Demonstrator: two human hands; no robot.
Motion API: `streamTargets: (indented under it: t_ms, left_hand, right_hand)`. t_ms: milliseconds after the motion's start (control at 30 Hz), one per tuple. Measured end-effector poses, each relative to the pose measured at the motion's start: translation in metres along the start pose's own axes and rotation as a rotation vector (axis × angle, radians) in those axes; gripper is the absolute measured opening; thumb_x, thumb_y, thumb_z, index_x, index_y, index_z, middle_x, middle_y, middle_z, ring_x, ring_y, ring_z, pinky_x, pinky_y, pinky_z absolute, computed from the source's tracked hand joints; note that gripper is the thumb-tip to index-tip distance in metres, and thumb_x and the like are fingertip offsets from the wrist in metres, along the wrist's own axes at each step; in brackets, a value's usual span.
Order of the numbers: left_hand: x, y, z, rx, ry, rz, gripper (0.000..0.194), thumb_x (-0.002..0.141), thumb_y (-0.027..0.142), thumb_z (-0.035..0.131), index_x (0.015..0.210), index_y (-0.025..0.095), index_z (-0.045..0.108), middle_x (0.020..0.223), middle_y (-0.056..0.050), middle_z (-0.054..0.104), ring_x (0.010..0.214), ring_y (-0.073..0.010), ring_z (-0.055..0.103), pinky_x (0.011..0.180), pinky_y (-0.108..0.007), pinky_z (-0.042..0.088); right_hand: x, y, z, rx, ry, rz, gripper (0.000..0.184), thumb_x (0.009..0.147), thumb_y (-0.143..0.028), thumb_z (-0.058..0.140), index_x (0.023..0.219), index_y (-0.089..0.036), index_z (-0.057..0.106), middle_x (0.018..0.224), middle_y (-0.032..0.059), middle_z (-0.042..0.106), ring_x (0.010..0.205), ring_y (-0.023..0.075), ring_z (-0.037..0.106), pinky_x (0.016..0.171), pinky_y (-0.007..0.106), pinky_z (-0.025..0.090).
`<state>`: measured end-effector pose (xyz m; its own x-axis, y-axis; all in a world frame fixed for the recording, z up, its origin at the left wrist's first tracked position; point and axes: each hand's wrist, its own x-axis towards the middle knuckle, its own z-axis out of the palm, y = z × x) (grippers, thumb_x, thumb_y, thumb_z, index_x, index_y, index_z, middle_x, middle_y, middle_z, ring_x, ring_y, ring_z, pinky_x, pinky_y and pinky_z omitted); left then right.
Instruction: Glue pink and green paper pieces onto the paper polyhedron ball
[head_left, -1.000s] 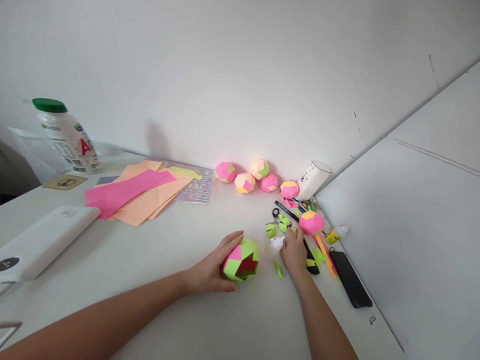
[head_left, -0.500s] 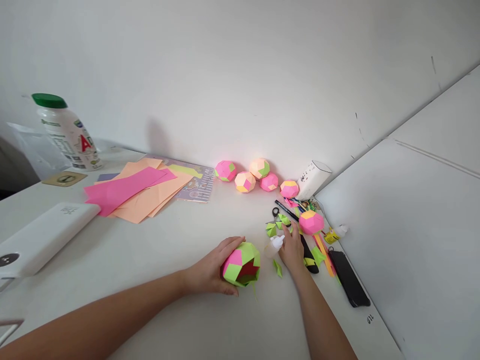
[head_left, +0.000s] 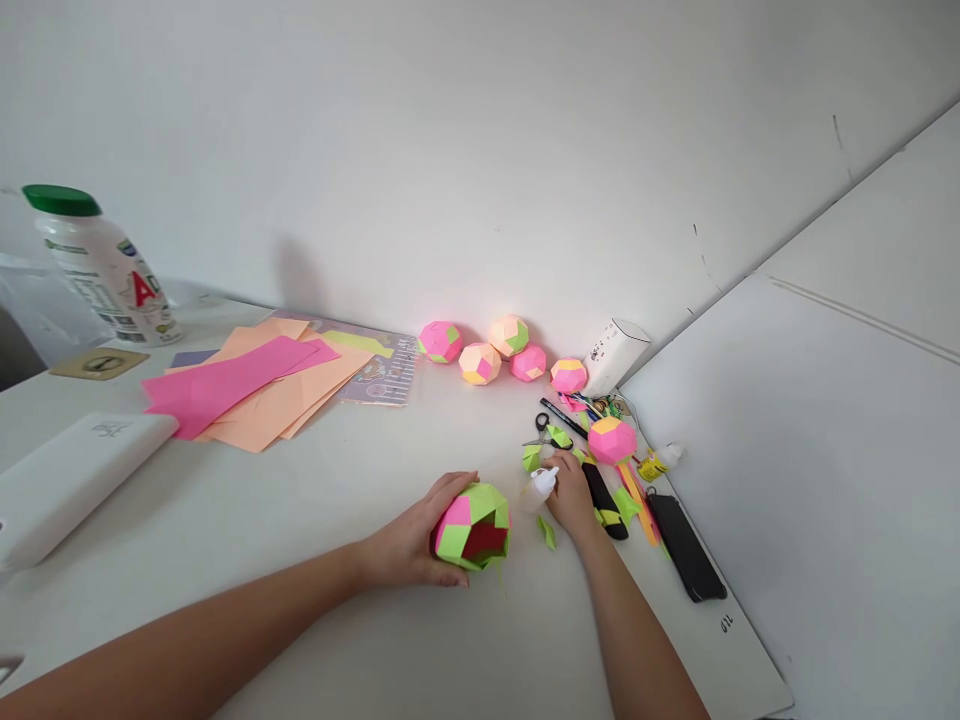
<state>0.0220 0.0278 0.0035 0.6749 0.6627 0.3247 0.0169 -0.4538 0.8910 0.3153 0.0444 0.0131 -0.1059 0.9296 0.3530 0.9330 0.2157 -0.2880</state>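
My left hand (head_left: 409, 540) grips a paper ball (head_left: 457, 518) of pink and green facets from its left side. The ball has a jagged opening on its right that shows a red inside, and a thin green strip hangs below it. My right hand (head_left: 571, 495) is just behind a small white glue bottle (head_left: 538, 490) with a nozzle. Its fingers are drawn together near a folded green paper piece (head_left: 531, 458); what they hold, if anything, is hidden. Another green piece (head_left: 547, 533) lies in front of the bottle. Scissors (head_left: 542, 424) lie just beyond.
Several finished paper balls (head_left: 480, 363) line the wall, with another ball (head_left: 612, 440) nearer. To the right are a cutter (head_left: 604, 500), a black phone-like case (head_left: 686, 548) and a yellow-labelled bottle (head_left: 660, 461). Coloured paper sheets (head_left: 232, 385), a white power bank (head_left: 82, 485) and a drink bottle (head_left: 105, 270) stand left.
My right hand has drawn back slightly toward the glue bottle, and its fingers have come together. My left hand still holds the paper ball. The whole view has shifted a little.
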Motion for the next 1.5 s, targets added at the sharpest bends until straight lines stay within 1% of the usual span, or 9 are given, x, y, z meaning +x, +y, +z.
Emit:
streamTargets:
  t_ms: [267,400,500,567,667,767,867,1233,1500]
  left_hand:
    - [0.0,0.003,0.0,-0.035,-0.01,-0.004,0.098,0.069,0.058,0.073,0.146,0.027,0.02,0.141,-0.015,0.033,0.129,-0.0361,0.042,0.105,-0.05,0.041]
    - [0.002,0.005,0.0,-0.05,-0.007,-0.006,0.096,0.07,0.063,0.069,0.144,0.026,0.02,0.141,-0.015,0.035,0.127,-0.0352,0.044,0.105,-0.051,0.04]
    - [0.003,0.004,0.0,-0.033,0.017,0.0,0.095,0.07,0.065,0.068,0.143,0.026,0.02,0.141,-0.015,0.035,0.126,-0.0352,0.045,0.104,-0.05,0.041]
    - [0.003,0.003,0.0,0.002,0.045,-0.001,0.094,0.071,0.066,0.067,0.143,0.026,0.021,0.14,-0.015,0.036,0.124,-0.0347,0.046,0.103,-0.05,0.043]
    - [0.002,0.001,0.001,0.108,0.1,0.007,0.092,0.072,0.066,0.066,0.142,0.026,0.021,0.139,-0.015,0.037,0.123,-0.0343,0.048,0.101,-0.05,0.044]
    - [0.002,-0.001,0.003,0.258,0.129,0.077,0.093,0.072,0.067,0.066,0.143,0.024,0.022,0.137,-0.016,0.041,0.124,-0.0356,0.047,0.1,-0.051,0.045]
    - [0.001,-0.005,0.006,0.395,0.123,0.156,0.096,0.072,0.066,0.066,0.144,0.023,0.019,0.137,-0.018,0.042,0.125,-0.0365,0.046,0.1,-0.052,0.044]
    - [0.0,-0.007,0.012,0.55,0.154,0.235,0.103,0.07,0.059,0.072,0.147,0.021,0.014,0.136,-0.021,0.047,0.121,-0.0361,0.052,0.096,-0.048,0.048]
    - [-0.003,-0.007,0.014,0.549,0.186,0.209,0.101,0.07,0.058,0.072,0.145,0.022,0.015,0.135,-0.02,0.045,0.121,-0.0359,0.052,0.095,-0.049,0.049]
  right_hand:
    - [-0.001,-0.004,-0.004,0.184,0.304,0.061,0.028,0.077,-0.013,0.041,0.085,-0.018,0.067,0.091,0.011,0.064,0.089,0.0238,0.06,0.081,0.038,0.05]
    - [-0.007,-0.013,-0.031,0.307,0.527,0.121,0.021,0.075,-0.015,0.043,0.077,-0.019,0.064,0.087,0.0103,0.063,0.084,0.0236,0.06,0.075,0.039,0.05]
    - [-0.019,-0.033,-0.053,0.453,0.558,0.141,0.022,0.075,-0.014,0.038,0.072,-0.02,0.059,0.065,0.0032,0.056,0.057,0.0169,0.054,0.051,0.03,0.046]
    - [-0.028,-0.053,-0.062,0.592,0.464,0.133,0.022,0.073,-0.015,0.036,0.067,-0.02,0.056,0.05,-0.0021,0.047,0.041,0.0129,0.044,0.04,0.025,0.037]
    - [-0.038,-0.087,-0.062,1.182,-0.071,0.219,0.023,0.072,-0.021,0.038,0.067,-0.018,0.06,0.04,-0.006,0.039,0.032,0.0089,0.031,0.034,0.022,0.026]
    - [-0.045,-0.115,-0.057,1.212,-0.537,0.381,0.023,0.079,-0.023,0.049,0.093,-0.014,0.065,0.039,-0.0097,0.041,0.031,0.0061,0.031,0.034,0.019,0.026]
    - [-0.048,-0.131,-0.053,1.117,-0.729,0.425,0.03,0.085,-0.031,0.055,0.11,-0.016,0.058,0.043,-0.0101,0.05,0.03,0.0054,0.037,0.031,0.016,0.025]
    - [-0.049,-0.134,-0.043,1.216,-0.761,0.471,0.027,0.086,-0.044,0.056,0.092,-0.018,0.051,0.041,-0.01,0.054,0.025,0.0063,0.037,0.027,0.017,0.029]
    - [-0.055,-0.139,-0.039,1.146,-0.59,0.463,0.02,0.086,-0.039,0.057,0.085,-0.019,0.051,0.04,-0.01,0.053,0.027,0.0062,0.04,0.028,0.016,0.032]
